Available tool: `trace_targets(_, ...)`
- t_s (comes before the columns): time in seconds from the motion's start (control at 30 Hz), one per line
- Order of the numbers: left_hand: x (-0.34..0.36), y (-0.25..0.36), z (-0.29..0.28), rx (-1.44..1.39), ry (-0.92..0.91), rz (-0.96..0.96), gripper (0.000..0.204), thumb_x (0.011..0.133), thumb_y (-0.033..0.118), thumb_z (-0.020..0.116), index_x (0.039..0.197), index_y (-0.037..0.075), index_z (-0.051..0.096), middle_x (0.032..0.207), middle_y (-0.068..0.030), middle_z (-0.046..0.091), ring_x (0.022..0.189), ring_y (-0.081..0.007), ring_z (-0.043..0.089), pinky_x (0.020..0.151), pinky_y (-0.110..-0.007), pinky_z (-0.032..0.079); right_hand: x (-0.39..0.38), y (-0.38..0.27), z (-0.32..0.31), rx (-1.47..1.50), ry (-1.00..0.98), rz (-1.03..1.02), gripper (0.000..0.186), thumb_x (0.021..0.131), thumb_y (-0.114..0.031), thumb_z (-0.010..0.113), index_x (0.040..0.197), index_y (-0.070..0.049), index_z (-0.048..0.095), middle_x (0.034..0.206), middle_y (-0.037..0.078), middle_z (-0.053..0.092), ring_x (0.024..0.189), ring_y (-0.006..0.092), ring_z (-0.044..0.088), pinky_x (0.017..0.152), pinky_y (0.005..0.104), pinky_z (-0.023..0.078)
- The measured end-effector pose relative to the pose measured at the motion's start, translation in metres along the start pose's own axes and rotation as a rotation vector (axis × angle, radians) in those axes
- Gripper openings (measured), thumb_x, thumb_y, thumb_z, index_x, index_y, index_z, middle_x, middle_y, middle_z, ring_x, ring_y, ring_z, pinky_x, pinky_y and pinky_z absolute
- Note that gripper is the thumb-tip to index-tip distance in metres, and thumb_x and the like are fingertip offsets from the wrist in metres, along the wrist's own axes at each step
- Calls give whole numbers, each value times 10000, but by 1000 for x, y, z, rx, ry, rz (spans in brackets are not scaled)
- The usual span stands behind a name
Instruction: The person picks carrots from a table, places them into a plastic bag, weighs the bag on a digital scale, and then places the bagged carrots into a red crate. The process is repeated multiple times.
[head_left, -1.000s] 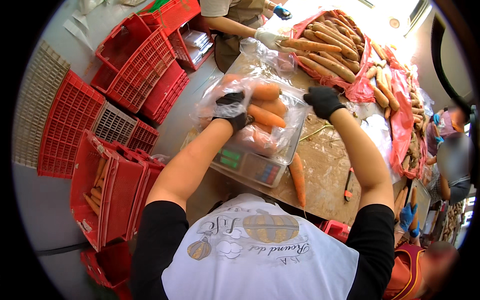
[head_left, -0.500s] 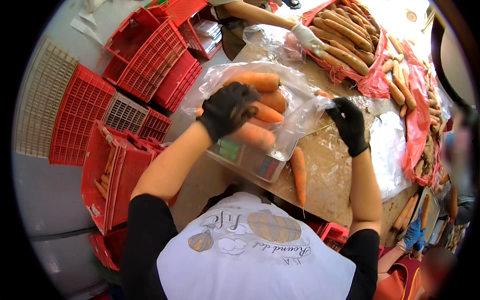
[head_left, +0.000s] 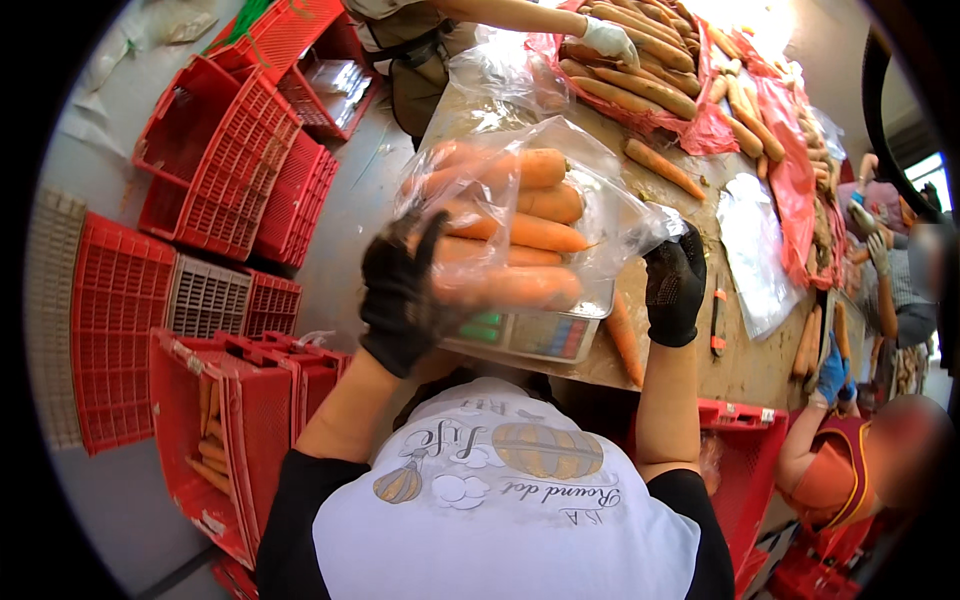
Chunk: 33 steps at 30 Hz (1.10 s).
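Note:
A clear plastic bag (head_left: 622, 212) with several orange carrots (head_left: 545, 233) inside lies on a digital weighing scale (head_left: 545, 340) in front of me. My right hand (head_left: 677, 285), in a black glove, pinches the bag's open edge at its right. My left hand (head_left: 400, 295), also black-gloved and blurred by motion, is at the bag's left side with fingers apart. Whether it touches the plastic is unclear. One loose carrot (head_left: 624, 338) lies on the table beside the scale, and another carrot (head_left: 664, 168) lies farther back.
A large pile of carrots (head_left: 640, 75) on red plastic stands at the far side, where a co-worker's white-gloved hand (head_left: 610, 40) rests. Flat clear bags (head_left: 750, 255) and a knife (head_left: 719, 322) lie to the right. Red crates (head_left: 225, 160) stand left. A blue-gloved co-worker (head_left: 830, 375) is at right.
My left hand has come off the top of the carrots to the bag's left side. My right hand still holds the bag edge, now lower. The view has shifted right.

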<state>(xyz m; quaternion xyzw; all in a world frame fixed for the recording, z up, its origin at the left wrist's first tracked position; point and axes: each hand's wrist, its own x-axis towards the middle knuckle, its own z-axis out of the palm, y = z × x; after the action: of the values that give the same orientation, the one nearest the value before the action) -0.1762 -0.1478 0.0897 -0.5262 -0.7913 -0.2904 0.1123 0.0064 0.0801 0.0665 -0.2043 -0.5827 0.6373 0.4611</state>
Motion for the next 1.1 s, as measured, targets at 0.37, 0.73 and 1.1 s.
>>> trace_targets(0.37,15,-42,-3,-1152,-61,-357,78,824,91,604,880,77,552,936,-80,591,906,-205,568,814,-321,436,-43,-45,53,-366,422,-182,165,788,70,543,944,18,543,886,90,579,831,170,567,753,286,482)
trace_targets(0.73,39,-58,-56,-2123,-144,-405,419,833,87,516,1230,11,404,1060,-207,555,870,-254,597,666,-355,515,61,47,141,-1289,-393,-574,367,763,-348,579,1031,-97,585,917,160,626,862,339,582,810,410,435)
trace_targets(1.1,13,-61,-67,-2013,171,-479,364,833,41,506,1195,29,463,1061,-188,552,839,-227,583,716,-353,506,24,34,105,-1280,-733,129,535,688,-336,673,1170,-144,545,1035,168,612,964,311,579,827,371,456)
